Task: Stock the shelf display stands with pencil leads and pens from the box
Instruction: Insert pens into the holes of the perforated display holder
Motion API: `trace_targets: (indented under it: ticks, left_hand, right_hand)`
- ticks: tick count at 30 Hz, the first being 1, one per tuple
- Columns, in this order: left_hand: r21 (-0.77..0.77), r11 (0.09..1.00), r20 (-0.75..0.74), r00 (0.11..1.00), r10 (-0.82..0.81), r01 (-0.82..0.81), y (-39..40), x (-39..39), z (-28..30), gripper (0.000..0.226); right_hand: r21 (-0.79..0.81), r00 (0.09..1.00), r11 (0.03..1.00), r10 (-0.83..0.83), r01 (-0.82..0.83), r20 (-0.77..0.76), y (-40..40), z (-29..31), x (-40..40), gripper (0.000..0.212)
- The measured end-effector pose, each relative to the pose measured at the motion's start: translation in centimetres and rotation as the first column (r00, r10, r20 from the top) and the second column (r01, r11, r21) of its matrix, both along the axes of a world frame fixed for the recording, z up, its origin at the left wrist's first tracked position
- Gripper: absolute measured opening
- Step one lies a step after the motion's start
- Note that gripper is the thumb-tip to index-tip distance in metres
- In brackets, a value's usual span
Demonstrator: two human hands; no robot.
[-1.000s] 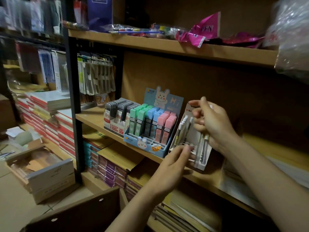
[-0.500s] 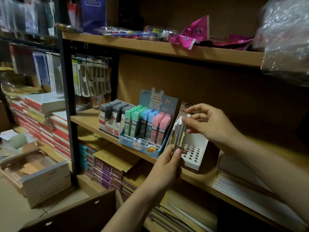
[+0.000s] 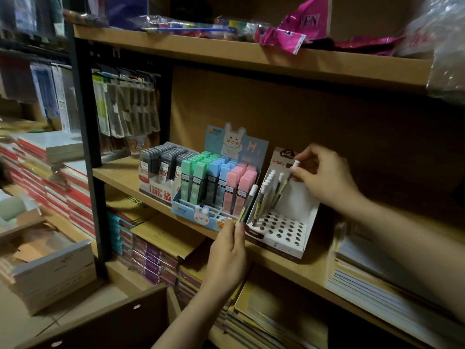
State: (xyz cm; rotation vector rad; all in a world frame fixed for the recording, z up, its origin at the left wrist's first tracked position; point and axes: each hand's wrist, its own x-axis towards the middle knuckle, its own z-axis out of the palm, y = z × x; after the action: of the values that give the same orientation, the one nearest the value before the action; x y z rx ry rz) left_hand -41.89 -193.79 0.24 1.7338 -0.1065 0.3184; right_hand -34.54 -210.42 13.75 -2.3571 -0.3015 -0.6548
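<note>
The right hand (image 3: pixel 324 182) pinches a white-capped pen (image 3: pixel 289 177) by its top and slants it down toward the holes of the white pen stand (image 3: pixel 297 238) — held high, I'd judge, so the tip can be steered into a hole. The left hand (image 3: pixel 227 255) grips a spare pen (image 3: pixel 247 204) by its lower end just off the stand's left wall, kept close for its turn. A few pens (image 3: pixel 268 187) already stand along the stand's left side; most holes toward its front and right gape open. The stand sits at the shelf's (image 3: pixel 120 172) front edge, touching the rabbit-printed lead display (image 3: pixel 216 187) on its left — little slack there. To the right the shelf board offers freer room for the wrist.
</note>
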Motion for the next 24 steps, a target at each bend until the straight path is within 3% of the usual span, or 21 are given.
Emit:
trace_targets:
  ticks: [5,24]
  left_hand:
    - [0.000,0.999,0.065,0.996,-0.053,0.053,-0.3,0.3,-0.1,0.014]
    - [0.082,0.997,0.022,1.000,-0.015,0.013,-0.6,0.6,0.0,0.020]
  right_hand:
    - [0.078,0.999,0.996,0.048,-0.049,0.016,0.5,-0.9,1.0,0.014]
    - [-0.060,0.998,0.998,0.011,-0.007,0.065,1.6,-1.8,1.7,0.018]
